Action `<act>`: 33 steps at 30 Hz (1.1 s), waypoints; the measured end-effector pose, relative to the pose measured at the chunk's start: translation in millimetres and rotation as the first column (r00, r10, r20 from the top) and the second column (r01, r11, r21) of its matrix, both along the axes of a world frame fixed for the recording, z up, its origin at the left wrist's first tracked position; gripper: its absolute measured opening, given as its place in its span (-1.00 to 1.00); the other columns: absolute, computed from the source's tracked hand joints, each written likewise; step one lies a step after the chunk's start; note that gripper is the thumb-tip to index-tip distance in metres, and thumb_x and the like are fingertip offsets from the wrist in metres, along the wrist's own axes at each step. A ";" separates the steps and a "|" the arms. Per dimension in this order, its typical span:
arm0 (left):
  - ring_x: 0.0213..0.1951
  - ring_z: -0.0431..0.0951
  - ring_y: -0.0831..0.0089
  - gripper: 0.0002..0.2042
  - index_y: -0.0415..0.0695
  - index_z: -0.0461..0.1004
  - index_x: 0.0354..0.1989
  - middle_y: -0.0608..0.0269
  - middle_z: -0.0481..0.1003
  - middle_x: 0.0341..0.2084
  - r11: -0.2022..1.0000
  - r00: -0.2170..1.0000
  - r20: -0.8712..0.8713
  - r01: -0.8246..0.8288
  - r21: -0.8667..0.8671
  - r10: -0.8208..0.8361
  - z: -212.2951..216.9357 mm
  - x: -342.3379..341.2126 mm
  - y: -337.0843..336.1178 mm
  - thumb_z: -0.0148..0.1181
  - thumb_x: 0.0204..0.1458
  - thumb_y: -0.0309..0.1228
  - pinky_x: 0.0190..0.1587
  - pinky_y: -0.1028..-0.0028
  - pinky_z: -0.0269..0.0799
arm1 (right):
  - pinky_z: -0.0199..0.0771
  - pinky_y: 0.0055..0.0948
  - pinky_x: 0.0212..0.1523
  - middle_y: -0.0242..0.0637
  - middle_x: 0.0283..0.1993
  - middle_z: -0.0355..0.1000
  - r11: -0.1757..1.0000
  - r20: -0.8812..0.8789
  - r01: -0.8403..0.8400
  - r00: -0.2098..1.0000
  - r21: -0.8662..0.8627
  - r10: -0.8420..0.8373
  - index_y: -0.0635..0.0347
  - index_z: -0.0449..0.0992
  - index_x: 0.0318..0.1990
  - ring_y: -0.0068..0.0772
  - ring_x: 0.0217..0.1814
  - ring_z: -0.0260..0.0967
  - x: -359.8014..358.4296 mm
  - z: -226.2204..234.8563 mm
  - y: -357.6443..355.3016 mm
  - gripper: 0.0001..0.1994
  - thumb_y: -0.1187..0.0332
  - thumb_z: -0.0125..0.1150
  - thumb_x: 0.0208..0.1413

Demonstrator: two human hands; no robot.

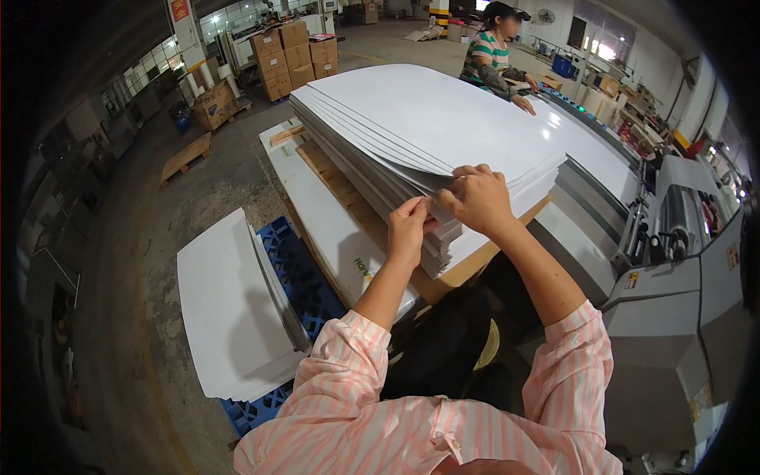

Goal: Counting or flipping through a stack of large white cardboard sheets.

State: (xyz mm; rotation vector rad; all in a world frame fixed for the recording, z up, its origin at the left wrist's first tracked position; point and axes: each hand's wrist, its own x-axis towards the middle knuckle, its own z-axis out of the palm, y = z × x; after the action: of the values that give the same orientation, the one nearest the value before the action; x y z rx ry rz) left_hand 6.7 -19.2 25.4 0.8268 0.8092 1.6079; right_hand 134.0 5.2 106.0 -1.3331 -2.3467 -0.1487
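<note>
both hands work at the near edge of a tall stack of white sheets [443, 119] that fills the middle of the view. the left hand [409, 229] pinches the edge of the sheets partway down the stack, thumb and fingers closed on them. the right hand [477, 198], just at its 2 o'clock, grips the top few sheets at their corner, fingers curled over the edge and lifting it slightly, so the upper sheets fan apart. the stack rests on a wooden pallet [340, 186] that shows at 9 o'clock of the hands. at 8 o'clock, well apart, a smaller pile of white sheets [233, 309] lies on a blue plastic pallet [297, 273] on the floor. at 3 o'clock stands a grey machine [681, 301] with rollers. at 12 o'clock, beyond the stack, another person in a striped top [489, 55] rests a hand on the machine's bed. cardboard boxes [297, 55] stand at 11 o'clock.
</note>
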 end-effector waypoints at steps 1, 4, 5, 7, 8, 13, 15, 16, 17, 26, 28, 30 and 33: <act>-0.43 0.43 0.62 -0.81 -0.24 0.45 -0.29 0.37 0.43 -0.46 1.000 1.000 -0.001 -0.002 0.000 0.002 -3.5 -1.8 2.9 0.00 0.10 -0.37 -0.38 0.59 0.41 | 0.19 -0.20 -0.14 -0.33 -0.32 0.42 0.980 0.027 0.017 0.999 0.197 -0.022 0.14 0.56 -0.57 -0.24 -0.16 0.28 -1.9 -1.2 2.3 -0.67 0.07 0.07 -0.13; -0.38 0.47 0.56 -0.85 -0.21 0.42 -0.30 0.33 0.46 -0.40 0.999 0.999 -0.015 0.036 0.024 -0.035 -11.4 -8.0 9.1 0.01 0.07 -0.39 -0.35 0.55 0.44 | 0.19 -0.21 -0.08 -0.33 -0.20 0.41 0.891 0.041 0.020 0.998 0.454 -0.043 0.17 0.56 -0.54 -0.28 -0.12 0.28 -4.6 3.7 7.3 -0.71 0.12 0.13 -0.13; -0.39 0.47 0.55 -0.86 -0.21 0.42 -0.32 0.31 0.46 -0.40 1.000 1.000 0.006 0.030 0.008 -0.030 -12.0 -8.4 9.3 0.01 0.05 -0.40 -0.35 0.54 0.44 | 0.18 -0.23 -0.04 -0.35 -0.11 0.41 0.855 0.036 0.012 0.999 0.518 -0.036 0.19 0.55 -0.50 -0.31 -0.09 0.28 -5.1 5.5 8.1 -0.74 0.17 0.17 -0.13; -0.44 0.45 0.56 -0.86 -0.23 0.41 -0.36 0.30 0.44 -0.45 1.000 0.999 0.043 0.020 0.000 -0.020 -8.0 -8.1 6.9 0.02 0.03 -0.40 -0.40 0.56 0.41 | 0.19 -0.25 -0.04 -0.34 -0.09 0.39 0.835 0.032 -0.093 0.995 0.543 0.090 0.17 0.54 -0.46 -0.30 -0.09 0.27 6.3 3.8 13.7 -0.78 0.20 0.20 -0.16; -0.47 0.43 0.59 -0.85 -0.24 0.41 -0.39 0.32 0.42 -0.50 1.000 0.998 0.057 0.019 0.009 -0.019 -5.4 -5.3 4.7 0.03 0.02 -0.40 -0.45 0.59 0.39 | 0.20 -0.27 -0.04 -0.34 -0.08 0.38 0.803 0.033 -0.188 0.978 0.566 0.206 0.15 0.53 -0.42 -0.30 -0.09 0.27 15.5 2.9 17.8 -0.79 0.23 0.24 -0.18; -0.54 0.36 0.61 -0.83 -0.23 0.40 -0.48 0.37 0.37 -0.58 0.999 0.998 -0.049 -0.032 -0.004 0.032 -4.8 1.6 2.0 0.01 0.02 -0.38 -0.46 0.59 0.35 | 0.22 -0.28 -0.05 -0.19 0.04 0.28 0.852 -0.037 -0.224 0.961 0.473 0.273 0.04 0.52 -0.26 -0.20 -0.01 0.24 21.6 -17.2 11.5 -0.77 0.36 0.24 -0.18; -0.51 0.36 0.61 -0.84 -0.23 0.41 -0.47 0.37 0.36 -0.57 1.000 0.996 -0.083 -0.019 0.005 0.020 -5.6 0.0 2.2 0.02 0.02 -0.38 -0.44 0.59 0.34 | 0.24 -0.27 -0.07 -0.17 0.03 0.29 0.895 -0.172 -0.254 0.927 0.366 0.333 0.06 0.52 -0.26 -0.14 -0.03 0.24 16.8 -24.0 24.8 -0.79 0.35 0.21 -0.13; -0.49 0.36 0.61 -0.85 -0.22 0.42 -0.47 0.38 0.35 -0.56 1.000 0.993 -0.121 -0.009 0.002 0.010 -7.0 -2.1 2.5 0.04 0.01 -0.39 -0.42 0.59 0.34 | 0.26 -0.27 -0.10 -0.15 0.01 0.31 0.921 -0.317 -0.299 0.873 0.249 0.370 0.07 0.52 -0.25 -0.08 -0.05 0.25 13.6 -24.8 30.7 -0.81 0.34 0.18 -0.08; -0.50 0.34 0.62 -0.85 -0.21 0.41 -0.50 0.40 0.33 -0.58 1.000 0.995 -0.104 -0.003 -0.002 0.003 -7.8 -2.3 4.0 0.05 0.00 -0.39 -0.42 0.59 0.33 | 0.31 -0.34 -0.20 -0.16 -0.17 0.40 0.954 -0.473 -0.296 0.834 0.051 0.284 0.17 0.51 -0.27 -0.14 -0.20 0.32 13.6 -20.6 40.7 -0.78 0.25 0.10 0.03; -0.56 0.33 0.63 -0.80 -0.25 0.41 -0.54 0.39 0.35 -0.64 0.999 0.994 -0.105 -0.032 0.038 0.036 -4.2 -0.4 0.7 0.02 0.03 -0.38 -0.47 0.61 0.29 | 0.35 -0.36 -0.27 -0.21 -0.29 0.42 0.954 -0.539 -0.120 0.803 0.273 0.255 0.16 0.50 -0.31 -0.13 -0.30 0.34 13.0 -12.8 35.9 -0.83 0.30 0.06 0.04; -0.52 0.36 0.62 -0.81 -0.24 0.41 -0.47 0.37 0.36 -0.58 1.000 0.990 -0.144 -0.010 0.022 0.013 -8.5 -4.3 3.0 0.01 0.05 -0.37 -0.42 0.60 0.33 | 0.36 -0.30 -0.21 -0.24 -0.19 0.41 0.933 -0.405 -0.282 0.843 0.224 0.353 0.15 0.51 -0.28 -0.14 -0.19 0.33 9.6 -21.9 19.7 -0.85 0.38 0.06 0.01; -0.48 0.38 0.60 -0.81 -0.24 0.42 -0.41 0.35 0.38 -0.52 1.000 0.983 -0.183 0.012 0.002 -0.011 -11.7 -6.5 4.7 0.00 0.07 -0.35 -0.37 0.58 0.37 | 0.36 -0.30 -0.20 -0.26 -0.16 0.41 0.944 -0.321 -0.284 0.890 0.165 0.324 0.13 0.50 -0.24 -0.16 -0.19 0.34 11.1 -30.2 17.5 -0.83 0.43 0.08 -0.02; -0.33 0.46 0.53 -0.77 -0.21 0.39 -0.26 0.26 0.46 -0.34 0.996 0.993 0.087 0.069 0.057 -0.074 -7.0 -5.2 -1.2 -0.07 0.12 -0.29 -0.29 0.57 0.38 | 0.38 -0.35 -0.17 -0.28 -0.10 0.39 0.947 -0.187 -0.290 0.931 0.140 0.313 0.11 0.47 -0.16 -0.19 -0.16 0.35 15.3 -29.4 10.5 -0.73 0.52 0.10 -0.09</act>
State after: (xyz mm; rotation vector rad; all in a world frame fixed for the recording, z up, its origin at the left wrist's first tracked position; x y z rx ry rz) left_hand 1.5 -20.5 18.4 0.8075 0.6680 1.5974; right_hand 149.2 15.7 76.7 -0.8754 -2.2941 -0.0411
